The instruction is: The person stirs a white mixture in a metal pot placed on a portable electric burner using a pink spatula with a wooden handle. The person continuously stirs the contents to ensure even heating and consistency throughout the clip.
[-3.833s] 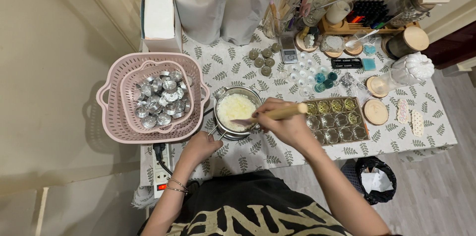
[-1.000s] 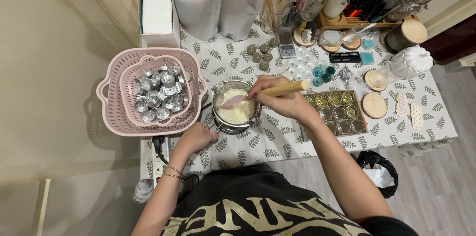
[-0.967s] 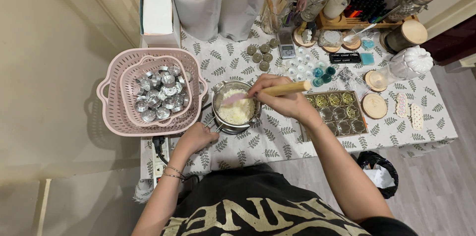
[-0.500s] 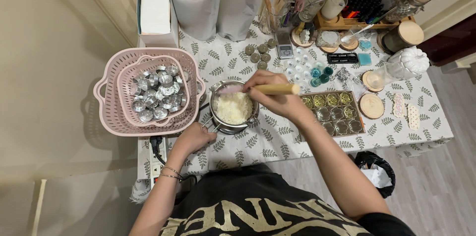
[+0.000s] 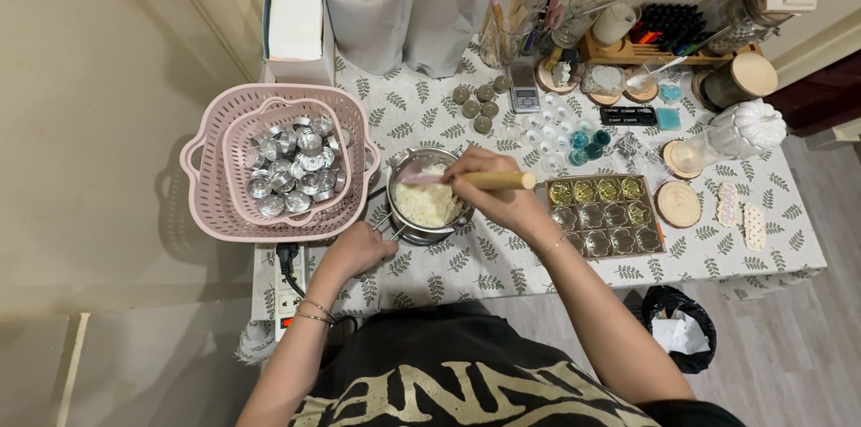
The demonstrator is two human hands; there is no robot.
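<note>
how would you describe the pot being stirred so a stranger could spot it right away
Start at the big pink basket on the left of the leaf-patterned table. Just right of it sits a small metal pot, the right hand above it holding a wooden-handled spatula. It alone holds pale crumbly flakes.

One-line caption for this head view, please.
Right hand stirs pale flakes in a metal pot with a wooden-handled spatula; left hand steadies its handle.

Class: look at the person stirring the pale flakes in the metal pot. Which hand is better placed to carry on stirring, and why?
The right hand: it already grips the wooden-handled spatula, whose tip is over the pale flakes in the metal pot. The left hand is at the pot's near edge, probably steadying it.
</note>
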